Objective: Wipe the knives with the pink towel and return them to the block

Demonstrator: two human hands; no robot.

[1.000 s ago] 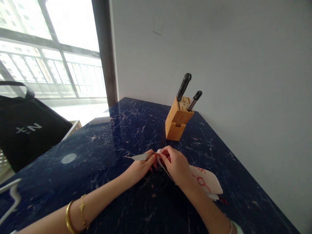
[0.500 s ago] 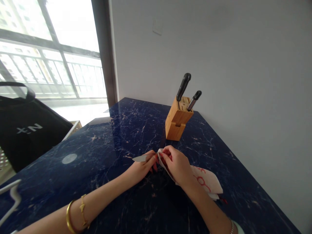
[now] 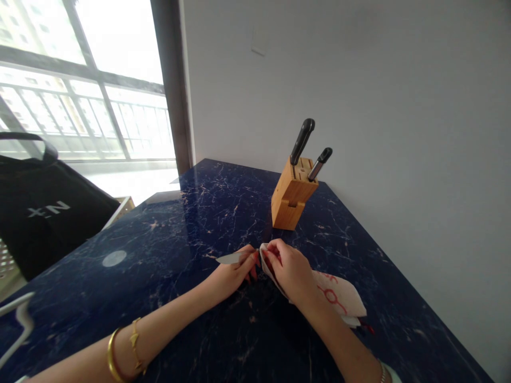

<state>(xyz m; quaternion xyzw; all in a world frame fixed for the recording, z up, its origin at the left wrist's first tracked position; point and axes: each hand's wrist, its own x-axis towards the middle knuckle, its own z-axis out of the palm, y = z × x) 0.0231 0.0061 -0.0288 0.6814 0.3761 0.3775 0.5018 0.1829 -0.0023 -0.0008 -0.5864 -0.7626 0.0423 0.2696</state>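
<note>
My left hand is closed on a knife, its blade pointing left over the back of the hand. The knife's handle end is mostly hidden where the two hands meet. Beside it, my right hand pinches a whitish cloth with red print, one fold of it rising at the fingertips next to the knife's handle. The rest of the cloth trails under my right wrist to the right. Just beyond both hands stands a wooden knife block, holding a black-handled knife and a second tool with a black and metal handle.
The dark blue marbled table spreads around my hands, with a pale round spot on its left part. A black bag is past the left edge. White curved tubing shows at lower left. A grey wall rises behind.
The hands, knife and cloth hold almost the same pose. The whole view has shifted very slightly.
</note>
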